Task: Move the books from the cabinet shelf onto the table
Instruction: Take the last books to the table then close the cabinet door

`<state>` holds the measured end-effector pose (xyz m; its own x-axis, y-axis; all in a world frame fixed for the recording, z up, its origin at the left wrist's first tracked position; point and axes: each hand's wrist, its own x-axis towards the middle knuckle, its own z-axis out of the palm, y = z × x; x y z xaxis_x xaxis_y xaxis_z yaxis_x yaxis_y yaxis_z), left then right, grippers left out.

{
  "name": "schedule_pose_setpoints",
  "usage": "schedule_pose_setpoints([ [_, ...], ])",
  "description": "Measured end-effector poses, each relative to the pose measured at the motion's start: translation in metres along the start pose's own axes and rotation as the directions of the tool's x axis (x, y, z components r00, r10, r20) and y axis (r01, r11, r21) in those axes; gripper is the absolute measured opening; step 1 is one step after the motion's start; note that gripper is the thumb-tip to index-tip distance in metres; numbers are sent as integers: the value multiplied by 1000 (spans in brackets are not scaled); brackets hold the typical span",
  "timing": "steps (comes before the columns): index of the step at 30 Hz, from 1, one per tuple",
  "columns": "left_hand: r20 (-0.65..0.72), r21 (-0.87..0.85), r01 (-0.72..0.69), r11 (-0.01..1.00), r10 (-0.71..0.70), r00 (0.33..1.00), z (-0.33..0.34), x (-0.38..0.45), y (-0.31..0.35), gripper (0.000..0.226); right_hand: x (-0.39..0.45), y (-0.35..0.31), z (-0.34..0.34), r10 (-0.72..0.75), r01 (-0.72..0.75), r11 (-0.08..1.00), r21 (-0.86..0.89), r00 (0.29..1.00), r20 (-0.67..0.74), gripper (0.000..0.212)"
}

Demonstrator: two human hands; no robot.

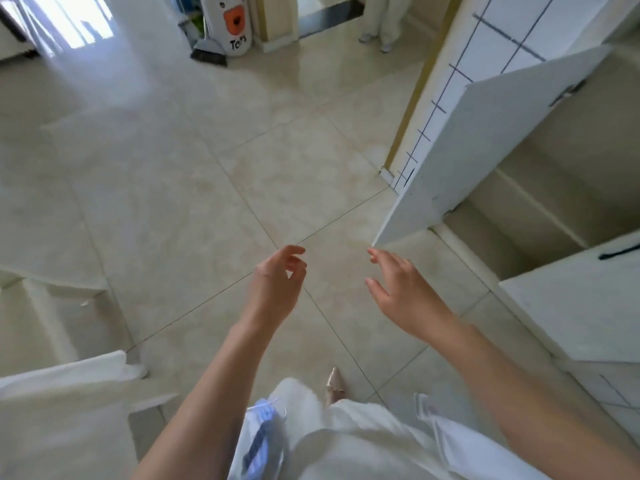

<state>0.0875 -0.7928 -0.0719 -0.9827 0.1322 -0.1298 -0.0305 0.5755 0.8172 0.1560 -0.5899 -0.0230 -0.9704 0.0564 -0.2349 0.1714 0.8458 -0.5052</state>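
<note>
Both my hands hang empty over the tiled floor in the head view. My left hand (280, 275) has loosely curled fingers and holds nothing. My right hand (401, 289) is spread with relaxed fingers, just below the lower corner of an open white cabinet door (485, 147). Behind that door the cabinet (540, 188) shows bare beige shelves. No books are in view. A white table corner (65, 379) sits at the lower left.
A second white cabinet door (581, 299) with a dark handle stands open at the right. Far off are a white bin with an orange mark (228, 22), a broom (207, 53) and a person's legs (381, 19). My shoe (334, 384) points forward.
</note>
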Motion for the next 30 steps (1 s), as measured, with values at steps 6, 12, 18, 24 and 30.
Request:
schedule_pose_setpoints([
  [6,149,-19,-58,998,60,987,61,85,62,21,34,65,-52,211,-198,967,158,975,-74,47],
  [12,289,14,-138,990,128,949,108,179,134,16,89,111,-95,389,-329,889,317,909,-146,47],
  [18,415,-26,-224,974,214,884,152,282,203,17,166,147,-142,550,-423,772,475,819,-165,47],
  [24,506,-117,-316,941,330,797,211,375,271,16,241,167,-180,651,-456,607,650,755,-78,57],
  [30,708,-73,-358,931,301,638,264,419,318,17,291,174,-204,700,-478,412,776,711,67,81],
])
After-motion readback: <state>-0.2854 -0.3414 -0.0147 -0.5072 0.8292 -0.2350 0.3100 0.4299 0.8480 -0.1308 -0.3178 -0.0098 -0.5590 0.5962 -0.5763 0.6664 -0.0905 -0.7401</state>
